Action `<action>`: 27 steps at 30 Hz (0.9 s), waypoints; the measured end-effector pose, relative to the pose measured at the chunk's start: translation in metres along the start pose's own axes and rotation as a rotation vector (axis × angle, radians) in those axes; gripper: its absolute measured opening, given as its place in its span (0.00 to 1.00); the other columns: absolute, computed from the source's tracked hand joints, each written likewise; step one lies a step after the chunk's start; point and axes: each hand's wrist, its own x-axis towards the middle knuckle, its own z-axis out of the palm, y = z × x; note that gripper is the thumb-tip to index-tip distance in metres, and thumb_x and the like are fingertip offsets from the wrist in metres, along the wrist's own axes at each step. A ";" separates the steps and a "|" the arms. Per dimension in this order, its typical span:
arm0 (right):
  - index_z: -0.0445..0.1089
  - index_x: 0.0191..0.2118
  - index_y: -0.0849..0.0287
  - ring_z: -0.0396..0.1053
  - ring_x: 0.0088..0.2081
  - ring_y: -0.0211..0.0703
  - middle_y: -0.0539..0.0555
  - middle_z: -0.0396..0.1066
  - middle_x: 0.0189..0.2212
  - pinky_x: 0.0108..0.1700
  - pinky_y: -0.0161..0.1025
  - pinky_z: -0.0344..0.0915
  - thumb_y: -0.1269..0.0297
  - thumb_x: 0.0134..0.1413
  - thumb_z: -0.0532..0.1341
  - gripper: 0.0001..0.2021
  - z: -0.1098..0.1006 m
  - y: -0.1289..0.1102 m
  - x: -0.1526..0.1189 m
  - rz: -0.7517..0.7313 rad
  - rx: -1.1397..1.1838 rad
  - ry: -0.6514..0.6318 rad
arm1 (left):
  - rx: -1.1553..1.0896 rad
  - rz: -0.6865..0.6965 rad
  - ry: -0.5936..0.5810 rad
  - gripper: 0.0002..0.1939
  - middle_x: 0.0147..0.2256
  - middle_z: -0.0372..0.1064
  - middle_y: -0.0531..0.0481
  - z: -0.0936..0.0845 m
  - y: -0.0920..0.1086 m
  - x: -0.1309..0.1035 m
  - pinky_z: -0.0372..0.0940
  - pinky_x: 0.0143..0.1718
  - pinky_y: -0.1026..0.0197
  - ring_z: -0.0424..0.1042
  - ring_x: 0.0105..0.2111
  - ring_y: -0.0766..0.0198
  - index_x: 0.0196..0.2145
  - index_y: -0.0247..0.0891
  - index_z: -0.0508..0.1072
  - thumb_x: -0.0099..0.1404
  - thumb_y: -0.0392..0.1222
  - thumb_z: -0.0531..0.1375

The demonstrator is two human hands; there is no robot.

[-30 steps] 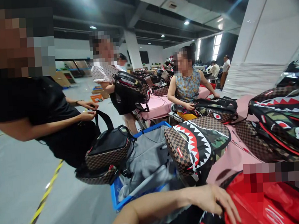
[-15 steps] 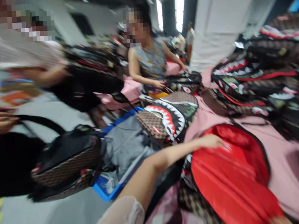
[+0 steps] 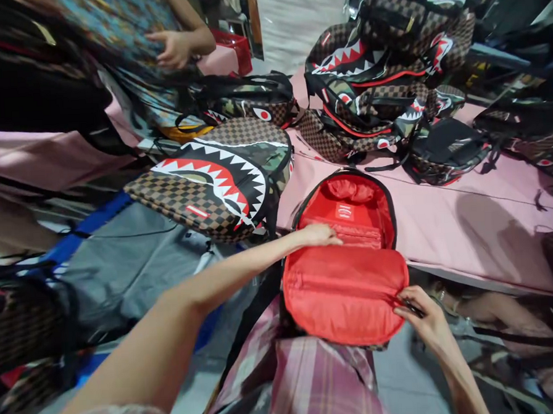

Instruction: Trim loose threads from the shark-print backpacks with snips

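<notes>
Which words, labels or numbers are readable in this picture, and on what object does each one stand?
No text here reads with certainty.
White label on the red lining of the open backpack: white marks, too blurred to read.
Small red tag on the shark-mouth backpack: too small to read.
The left hand and right hand hold the open backpack; neither covers any text.

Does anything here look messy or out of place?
Nothing looks damaged or spilled. The open backpack lies at the pink table edge, its flap hanging over. One shark-mouth backpack overhangs the table's left end. Others sit in a loose pile.
</notes>
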 end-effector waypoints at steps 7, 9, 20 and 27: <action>0.71 0.35 0.60 0.68 0.30 0.39 0.53 0.71 0.29 0.34 0.33 0.63 0.59 0.61 0.48 0.16 -0.033 -0.072 0.050 -0.105 -0.265 0.064 | 0.076 0.126 0.052 0.21 0.42 0.70 0.44 0.032 0.042 -0.047 0.63 0.40 0.55 0.69 0.41 0.54 0.43 0.39 0.69 0.67 0.52 0.42; 0.71 0.36 0.60 0.68 0.37 0.43 0.56 0.71 0.33 0.41 0.36 0.62 0.60 0.61 0.48 0.16 -0.014 -0.079 0.097 -0.161 -0.483 -0.117 | 0.119 0.159 0.089 0.21 0.41 0.70 0.44 0.034 0.050 -0.048 0.63 0.39 0.55 0.69 0.41 0.54 0.43 0.38 0.69 0.67 0.51 0.42; 0.65 0.46 0.56 0.71 0.39 0.48 0.58 0.72 0.39 0.37 0.38 0.63 0.57 0.62 0.48 0.15 0.054 -0.044 0.172 0.056 -0.868 -0.490 | 0.070 -0.050 0.101 0.16 0.37 0.72 0.49 0.035 -0.002 -0.035 0.64 0.39 0.62 0.71 0.38 0.61 0.35 0.39 0.71 0.66 0.46 0.46; 0.65 0.46 0.54 0.71 0.41 0.48 0.56 0.72 0.40 0.35 0.37 0.62 0.56 0.62 0.48 0.14 0.045 -0.034 0.171 0.174 -0.859 -0.481 | 0.112 -0.424 0.258 0.19 0.51 0.61 0.32 0.036 -0.031 -0.009 0.63 0.45 0.55 0.66 0.48 0.55 0.51 0.28 0.58 0.65 0.33 0.42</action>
